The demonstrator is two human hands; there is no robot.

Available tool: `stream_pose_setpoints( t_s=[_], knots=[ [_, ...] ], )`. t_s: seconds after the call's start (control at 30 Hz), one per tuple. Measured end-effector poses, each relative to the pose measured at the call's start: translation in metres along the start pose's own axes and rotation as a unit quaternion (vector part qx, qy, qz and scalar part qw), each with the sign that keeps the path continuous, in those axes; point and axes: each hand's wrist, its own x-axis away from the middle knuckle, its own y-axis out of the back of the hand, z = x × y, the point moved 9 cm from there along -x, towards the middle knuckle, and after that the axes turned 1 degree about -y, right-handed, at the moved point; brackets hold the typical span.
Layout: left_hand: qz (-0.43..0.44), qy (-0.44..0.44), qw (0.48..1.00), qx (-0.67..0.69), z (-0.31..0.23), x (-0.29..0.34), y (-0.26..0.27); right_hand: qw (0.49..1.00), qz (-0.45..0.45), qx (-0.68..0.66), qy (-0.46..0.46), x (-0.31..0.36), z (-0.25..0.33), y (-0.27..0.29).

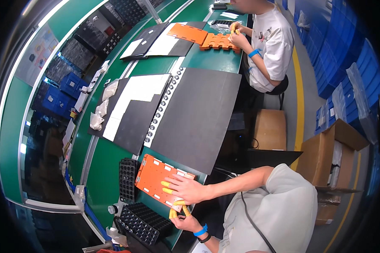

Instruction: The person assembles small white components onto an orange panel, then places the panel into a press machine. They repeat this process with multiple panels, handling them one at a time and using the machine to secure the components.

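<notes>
An orange panel (150,177) with rows of small white pieces lies on the green bench in front of me. My right hand (185,189) rests on its near end, with its fingers spread over the surface; yellow covers sit on some fingertips. At the panel's lower corner is my left hand (185,221), a blue band round its wrist. Its yellow-covered thumb and finger are bent toward each other at that corner; anything between them is too small to make out. Beside the panel are a black tray with round pockets (128,179) and a stack of similar black trays (143,223).
A large dark sheet (198,114) lies beyond the panel, next to a strip of round black parts (164,103). Small bags (101,109) lie on another sheet. A co-worker (268,46) works farther along with orange panels (219,41). Cardboard boxes (270,128) stand behind.
</notes>
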Motion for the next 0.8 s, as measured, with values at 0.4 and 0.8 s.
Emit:
stream_pose_setpoints(
  t_s=[0.4,0.8],
  knots=[
    [-0.022,-0.041,0.999,-0.005,-0.003,0.0,-0.001,1.0,-0.008,0.003,-0.007,0.0,0.0,0.001],
    [-0.019,-0.016,1.0,-0.011,-0.002,0.001,0.003,1.0,-0.01,-0.006,-0.002,-0.001,0.001,0.001]
  ],
)
